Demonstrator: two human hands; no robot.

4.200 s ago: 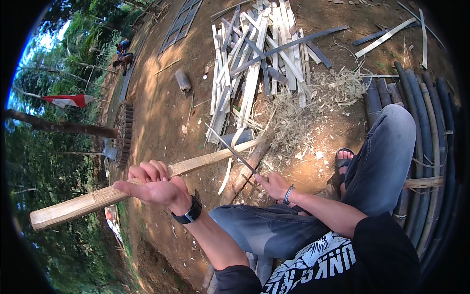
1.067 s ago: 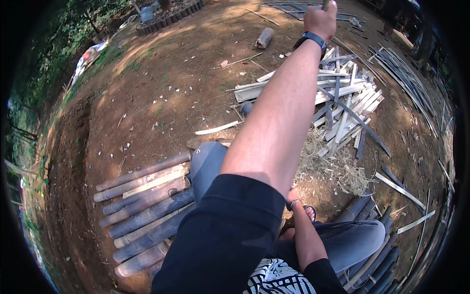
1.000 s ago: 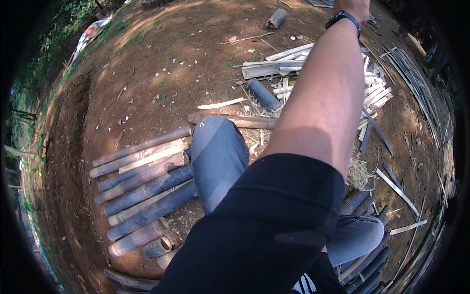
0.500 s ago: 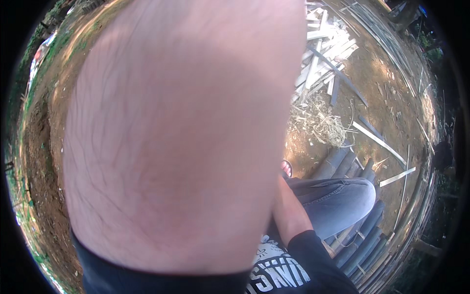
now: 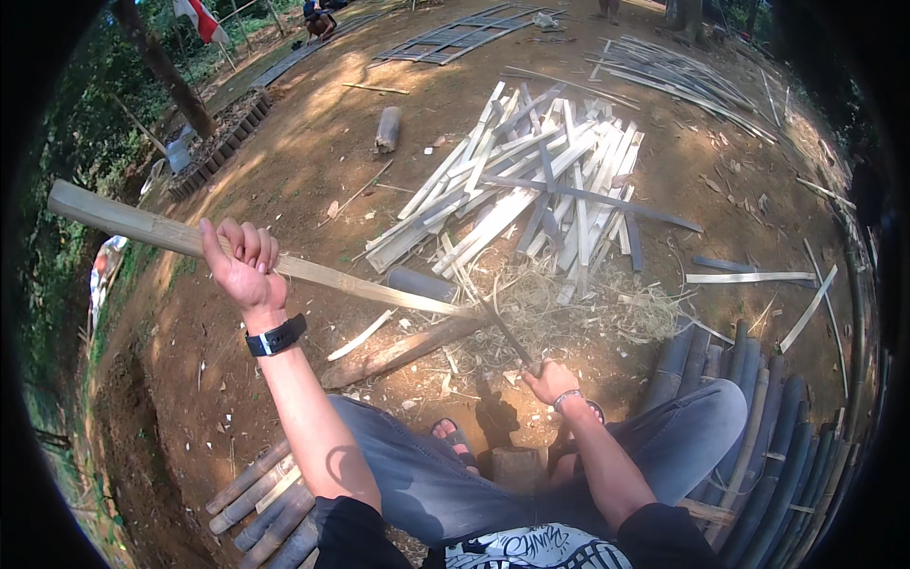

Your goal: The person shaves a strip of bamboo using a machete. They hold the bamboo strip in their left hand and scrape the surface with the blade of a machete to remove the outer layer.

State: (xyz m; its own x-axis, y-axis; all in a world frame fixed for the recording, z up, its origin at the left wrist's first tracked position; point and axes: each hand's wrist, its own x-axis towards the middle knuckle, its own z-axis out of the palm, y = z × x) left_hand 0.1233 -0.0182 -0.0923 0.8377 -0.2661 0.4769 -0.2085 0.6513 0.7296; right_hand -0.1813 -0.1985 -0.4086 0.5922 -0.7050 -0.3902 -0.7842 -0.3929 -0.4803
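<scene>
My left hand (image 5: 248, 270), a dark watch on its wrist, is closed round a long pale bamboo slat (image 5: 351, 283). The slat slants down from the upper left, its lower end reaching a piece of log (image 5: 408, 353) on the ground. In my right hand (image 5: 552, 383), which wears a bracelet, is the handle of a long thin knife (image 5: 504, 327), seemingly a machete. Its blade points forward and left, close to the slat's lower end; I cannot tell if they touch. Curly bamboo shavings (image 5: 569, 308) lie just beyond the blade.
A big heap of split bamboo slats (image 5: 540, 180) lies ahead on the dirt. I sit on a bench of bamboo poles (image 5: 773, 446), a wooden block (image 5: 518, 468) between my feet. A short log (image 5: 388, 129) and a bamboo lattice (image 5: 455, 36) lie farther off. Another person (image 5: 320, 23) crouches far left.
The bare forearm that filled much of the view has come down and away. Both hands, the slat and the knife now show. The view has tilted up toward the heap.
</scene>
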